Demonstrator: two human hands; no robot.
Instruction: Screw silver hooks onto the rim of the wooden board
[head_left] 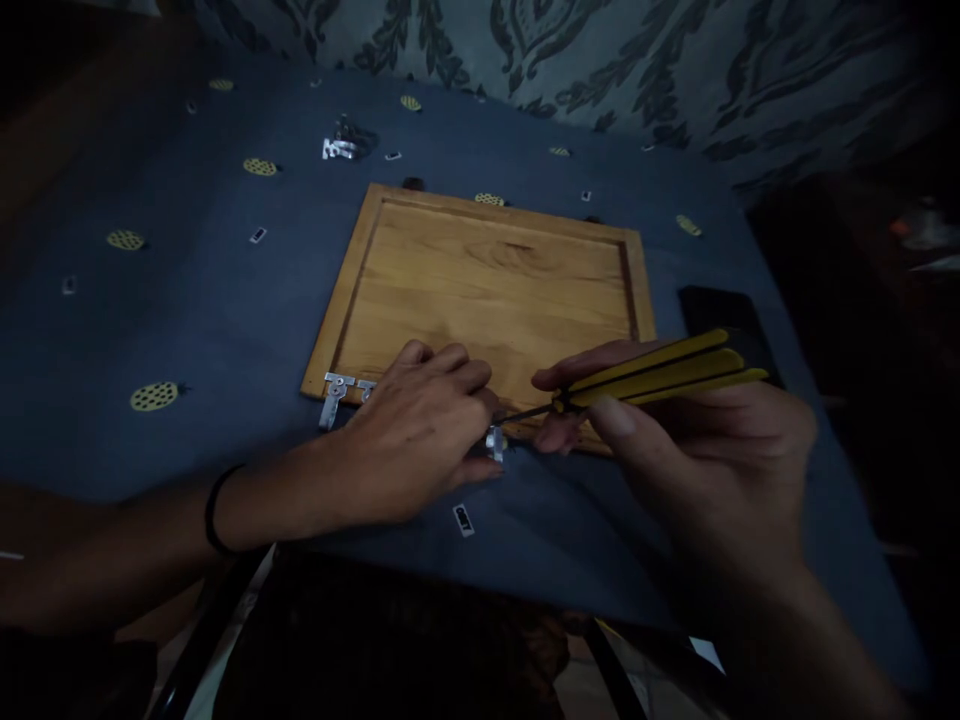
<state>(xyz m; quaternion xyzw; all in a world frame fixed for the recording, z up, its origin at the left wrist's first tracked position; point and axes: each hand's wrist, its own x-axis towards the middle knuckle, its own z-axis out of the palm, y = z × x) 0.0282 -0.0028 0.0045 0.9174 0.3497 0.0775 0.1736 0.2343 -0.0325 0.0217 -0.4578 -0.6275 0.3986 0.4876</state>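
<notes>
My right hand (705, 440) is closed around the yellow and black handle of a screwdriver (660, 375). The shaft points left, its tip at a small metal hinge (495, 442) on the near edge of a framed wooden panel (487, 280). My left hand (424, 430) grips that hinge between thumb and fingers, which partly hide it. Left of this hand, another metal hinge (335, 400) sits at the panel's near left corner. Beside it, one more metal piece (366, 389) is partly covered by my hand.
A blue tablecloth (195, 310) with pineapple prints lies under the panel. Loose metal hinges (343, 145) rest at the back. A dark flat object (720, 308), perhaps a phone, lies right of the panel. Patterned fabric (525, 50) rises behind the table. The light is dim.
</notes>
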